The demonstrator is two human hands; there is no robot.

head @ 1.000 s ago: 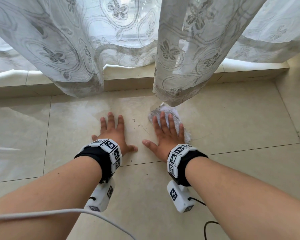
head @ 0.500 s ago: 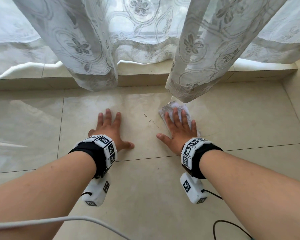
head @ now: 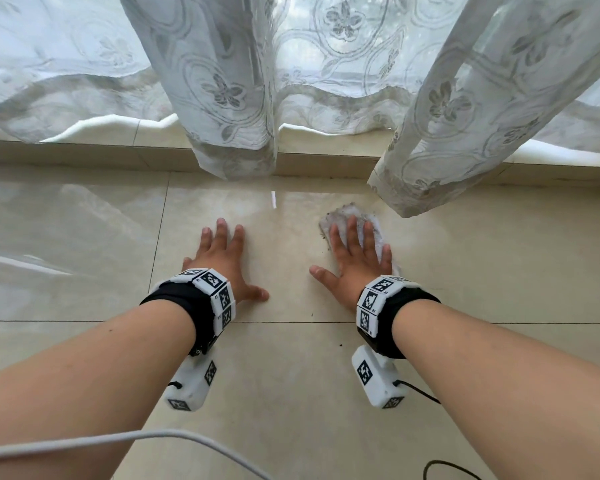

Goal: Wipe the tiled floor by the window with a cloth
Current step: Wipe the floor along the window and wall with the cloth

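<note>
The glossy beige tiled floor [head: 482, 271] filled the lower view, ending at a low tiled ledge [head: 84, 155] under the window. White lace curtains [head: 222, 81] hung over that ledge, and the hem of the right panel [head: 465, 116] reached down to the floor. Two bare forearms stretched forward from the near edge. The left hand [head: 219, 261] lay flat on the bare tile with fingers straight and thumb spread, holding nothing. The right hand [head: 355, 265] pressed palm-down on the cloth [head: 357, 212], fingers straight and slightly apart, thumb resting on the tile beside it. The cloth, a crumpled white rag with dark specks, lay on the floor just beside the right curtain hem; its long axis ran along the hand, near end by the little finger and far end pointing toward the ledge, tilted a little leftward. Each wrist wore a black band with square-patterned white blocks [head: 208, 289]. A white cable [head: 153, 441] crossed the near foreground
</note>
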